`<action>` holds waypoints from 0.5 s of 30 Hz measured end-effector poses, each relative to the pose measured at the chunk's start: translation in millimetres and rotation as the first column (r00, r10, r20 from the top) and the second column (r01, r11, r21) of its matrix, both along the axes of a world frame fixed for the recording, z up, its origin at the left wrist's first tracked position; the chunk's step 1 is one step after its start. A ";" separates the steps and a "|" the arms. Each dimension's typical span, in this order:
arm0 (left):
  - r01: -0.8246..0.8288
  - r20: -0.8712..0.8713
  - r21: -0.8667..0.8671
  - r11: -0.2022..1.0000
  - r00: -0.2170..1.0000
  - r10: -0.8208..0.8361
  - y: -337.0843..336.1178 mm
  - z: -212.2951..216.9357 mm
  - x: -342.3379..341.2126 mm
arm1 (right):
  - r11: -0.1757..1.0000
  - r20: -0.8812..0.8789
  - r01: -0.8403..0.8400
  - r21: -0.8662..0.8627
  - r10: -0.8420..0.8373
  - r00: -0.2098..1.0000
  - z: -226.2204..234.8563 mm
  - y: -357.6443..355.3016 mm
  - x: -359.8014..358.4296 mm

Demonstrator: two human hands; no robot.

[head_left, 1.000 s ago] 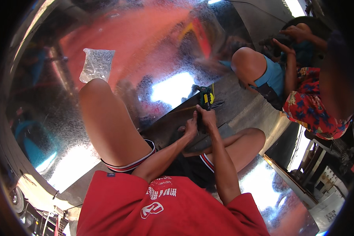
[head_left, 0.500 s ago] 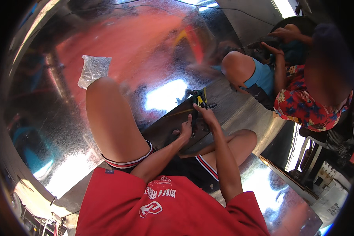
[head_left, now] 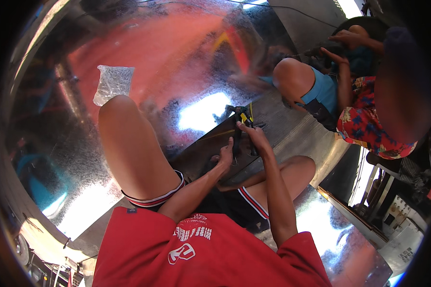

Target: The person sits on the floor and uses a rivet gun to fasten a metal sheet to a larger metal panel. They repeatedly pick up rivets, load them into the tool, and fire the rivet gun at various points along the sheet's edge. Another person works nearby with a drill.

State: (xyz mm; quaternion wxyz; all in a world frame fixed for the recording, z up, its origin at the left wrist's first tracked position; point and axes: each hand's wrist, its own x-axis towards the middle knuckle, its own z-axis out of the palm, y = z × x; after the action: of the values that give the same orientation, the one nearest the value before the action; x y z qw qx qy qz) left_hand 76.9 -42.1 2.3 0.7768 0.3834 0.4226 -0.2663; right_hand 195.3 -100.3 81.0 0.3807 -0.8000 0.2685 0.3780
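My left hand (head_left: 225, 156) is by the lower end of a dark handle, one digit pointing up along it and the others curled and partly hidden. At the top of that handle is the dark, hammer-like head of a black-and-yellow tool (head_left: 237, 109); its exact kind is hard to make out. My right hand (head_left: 256, 137) is closed around the yellow-and-black part just below the head, thumb on top. Whether this is one tool or two held together, I cannot tell. Beneath both hands lies a dark flat piece (head_left: 203, 152).
Shiny sheet metal (head_left: 143, 52) spreads ahead and to the left, with strong glare. A clear plastic bag (head_left: 115, 83) lies on it beyond my left knee (head_left: 119, 107). A co-worker (head_left: 364, 129) in a patterned shirt sits at the right. A dark cable (head_left: 292, 9) crosses the far side.
The tool's head has tipped slightly up and to the left, and my right hand has shifted a little. My left knee has moved slightly left. The view has turned slightly.
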 end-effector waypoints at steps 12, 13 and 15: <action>-0.099 -0.041 -0.092 0.991 0.995 0.096 -13.1 -1.7 4.0 | 0.978 0.133 -0.176 -0.110 0.190 0.973 -0.1 19.6 -9.5; -0.116 -0.011 -0.132 0.984 0.993 0.116 -12.9 -8.5 5.1 | 0.988 -0.022 -0.150 0.027 0.151 0.988 11.8 12.5 9.6; -0.141 0.020 -0.155 0.978 0.989 0.146 -16.6 -18.8 2.9 | 0.992 -0.046 -0.029 0.124 0.035 0.998 15.4 7.4 18.4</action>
State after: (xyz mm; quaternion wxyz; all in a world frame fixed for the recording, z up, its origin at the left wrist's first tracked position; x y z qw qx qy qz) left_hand 79.8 -58.8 -16.5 0.8276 0.2952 0.4154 -0.2353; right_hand 213.7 -92.9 96.3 0.4165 -0.7698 0.2409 0.4193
